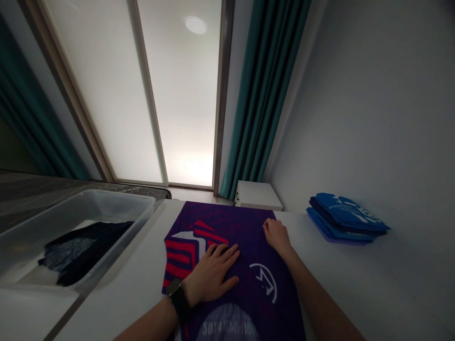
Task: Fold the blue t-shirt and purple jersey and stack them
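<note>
Purple garment (245, 255) lies spread on the white worktop (124, 279), bottom centre of frame, its near end cut off by the lower edge. Red stripes and a white shape on its left part, white ring logo (265, 282) right of centre, pale patch with "2024" lettering at the bottom (reads upside down from here).

Left hand (213, 273): palm down on the cloth, fingers extended and slightly apart, pressing flat, nothing gripped. Sits between the striped area and the logo. Black watch (178, 298) on that wrist.

Right hand (276, 233): fingers curled in, at the garment's upper right edge, touching it. Can't tell if cloth is pinched (fingertips are tucked out of sight).

Left of frame: translucent plastic bin (137, 208), dark garment (85, 248) with a grey print inside. Right of frame: pile of folded blue pieces (344, 218), white print on top, on the worktop near the wall (373, 118), well apart from the right hand.

Beyond the worktop's far edge: small white cabinet (259, 194), teal curtain (272, 94) above it, frosted door panels (185, 104) upper centre-left (round light showing on one).
</note>
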A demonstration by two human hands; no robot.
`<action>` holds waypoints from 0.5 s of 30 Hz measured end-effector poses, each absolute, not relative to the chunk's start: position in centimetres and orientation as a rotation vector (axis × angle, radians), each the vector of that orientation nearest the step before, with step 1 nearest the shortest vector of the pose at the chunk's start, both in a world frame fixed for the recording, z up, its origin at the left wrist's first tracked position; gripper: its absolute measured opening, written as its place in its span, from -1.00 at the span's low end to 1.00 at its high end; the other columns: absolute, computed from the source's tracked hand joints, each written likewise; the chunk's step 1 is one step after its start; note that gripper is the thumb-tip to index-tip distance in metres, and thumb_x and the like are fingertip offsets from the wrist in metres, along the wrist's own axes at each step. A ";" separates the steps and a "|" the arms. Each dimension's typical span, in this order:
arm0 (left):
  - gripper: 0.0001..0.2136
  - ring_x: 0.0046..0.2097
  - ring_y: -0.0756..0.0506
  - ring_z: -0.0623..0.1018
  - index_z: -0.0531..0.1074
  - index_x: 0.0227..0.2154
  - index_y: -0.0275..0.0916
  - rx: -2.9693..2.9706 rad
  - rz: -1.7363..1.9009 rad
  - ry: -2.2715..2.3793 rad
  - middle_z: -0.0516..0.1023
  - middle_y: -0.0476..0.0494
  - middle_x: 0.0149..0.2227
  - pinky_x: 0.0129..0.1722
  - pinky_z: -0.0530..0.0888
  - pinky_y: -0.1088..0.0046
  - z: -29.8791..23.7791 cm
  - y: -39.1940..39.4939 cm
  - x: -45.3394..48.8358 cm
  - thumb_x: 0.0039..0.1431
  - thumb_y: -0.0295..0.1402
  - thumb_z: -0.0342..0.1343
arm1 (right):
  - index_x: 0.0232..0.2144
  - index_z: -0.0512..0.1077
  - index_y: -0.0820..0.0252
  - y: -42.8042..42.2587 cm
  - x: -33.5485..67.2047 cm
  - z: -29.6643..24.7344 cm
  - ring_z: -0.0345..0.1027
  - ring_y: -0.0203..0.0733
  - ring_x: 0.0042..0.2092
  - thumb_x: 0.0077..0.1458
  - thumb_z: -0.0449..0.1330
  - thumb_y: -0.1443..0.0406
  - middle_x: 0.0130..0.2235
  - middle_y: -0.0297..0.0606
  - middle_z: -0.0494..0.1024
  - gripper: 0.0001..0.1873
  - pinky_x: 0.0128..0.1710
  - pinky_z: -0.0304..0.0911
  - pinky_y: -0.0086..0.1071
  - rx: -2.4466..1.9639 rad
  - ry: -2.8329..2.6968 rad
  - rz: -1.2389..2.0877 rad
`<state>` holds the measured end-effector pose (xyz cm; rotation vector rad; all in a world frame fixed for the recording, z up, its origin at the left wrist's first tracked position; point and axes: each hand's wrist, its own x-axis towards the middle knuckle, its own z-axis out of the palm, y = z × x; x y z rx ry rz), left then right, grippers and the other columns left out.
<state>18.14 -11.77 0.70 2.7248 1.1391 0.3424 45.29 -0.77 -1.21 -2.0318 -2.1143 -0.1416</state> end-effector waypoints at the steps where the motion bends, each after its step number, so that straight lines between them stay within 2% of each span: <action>1: -0.40 0.23 -0.32 0.25 0.03 0.33 -0.09 2.725 0.341 1.137 0.12 -0.09 0.36 0.20 0.17 0.01 0.7 -11.8 18.1 0.29 -0.10 -0.01 | -0.26 0.39 0.16 -0.8 45.3 -1.2 0.32 -0.05 -0.07 0.28 0.01 0.28 -0.18 -0.15 0.53 -0.83 -0.17 0.15 -0.26 -2.033 -2.111 -0.144; 9: -0.41 0.24 -0.34 0.24 0.03 0.33 -0.08 2.718 0.338 1.134 0.12 -0.11 0.36 0.20 0.16 -0.01 0.6 -11.7 18.2 0.30 -0.10 -0.02 | -0.21 0.39 0.17 -0.9 45.1 -1.3 0.32 -0.01 -0.05 0.26 0.01 0.31 -0.16 -0.11 0.52 -0.84 -0.14 0.19 -0.21 -2.001 -2.106 -0.150; 15: -0.44 0.25 -0.33 0.24 0.06 0.33 -0.08 2.735 0.358 1.126 0.16 -0.14 0.34 0.20 0.17 0.01 0.6 -11.7 18.1 0.33 -0.08 -0.06 | 0.09 0.31 0.23 -2.6 45.6 0.1 0.31 -0.01 0.04 0.23 0.03 0.33 0.01 -0.03 0.45 -0.61 -0.02 0.21 -0.20 -1.865 -2.177 -0.133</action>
